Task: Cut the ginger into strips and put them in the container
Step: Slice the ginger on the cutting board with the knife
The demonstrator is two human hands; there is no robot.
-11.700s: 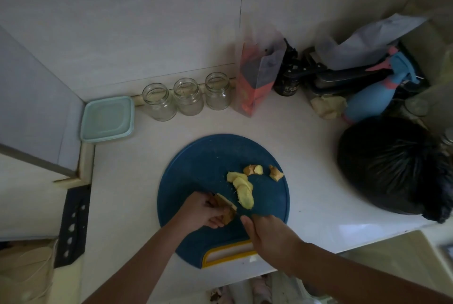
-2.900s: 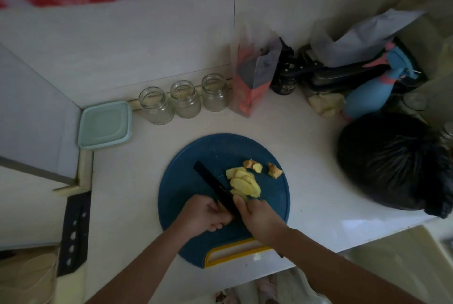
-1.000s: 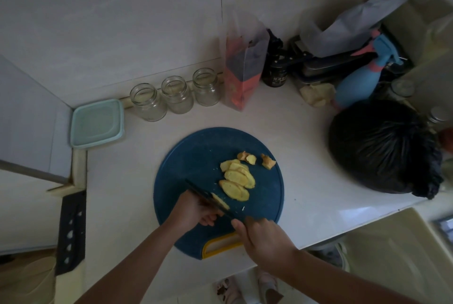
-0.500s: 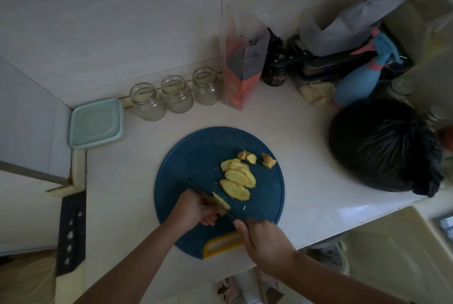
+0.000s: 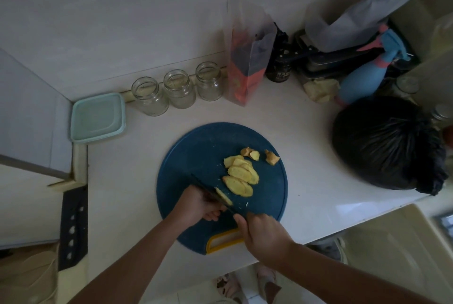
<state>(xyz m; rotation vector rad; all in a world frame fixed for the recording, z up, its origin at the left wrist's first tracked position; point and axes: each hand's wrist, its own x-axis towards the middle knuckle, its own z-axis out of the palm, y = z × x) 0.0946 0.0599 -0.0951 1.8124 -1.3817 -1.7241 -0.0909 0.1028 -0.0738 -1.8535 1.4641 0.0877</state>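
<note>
A round blue cutting board [image 5: 196,151] with a yellow handle slot lies on the white counter. Several pale ginger slices [image 5: 241,175] overlap near its middle, and small brown offcuts [image 5: 270,156] lie behind them. My left hand [image 5: 196,205] pins a thin ginger piece [image 5: 224,197] to the board. My right hand [image 5: 263,232] grips the handle of a dark knife [image 5: 208,189], whose blade lies against that piece, pointing up-left. A mint-lidded container [image 5: 97,117] sits shut at the counter's far left.
Three empty glass jars [image 5: 179,89] line the back wall beside an orange and clear bag [image 5: 247,58]. A black plastic bag [image 5: 387,144], a blue spray bottle [image 5: 365,75] and clutter fill the right. The counter edge runs just below the board.
Since half a second ago the hands and knife have barely shifted. Over the longer span, more slices have piled up on the board and the piece under my left hand has grown thin.
</note>
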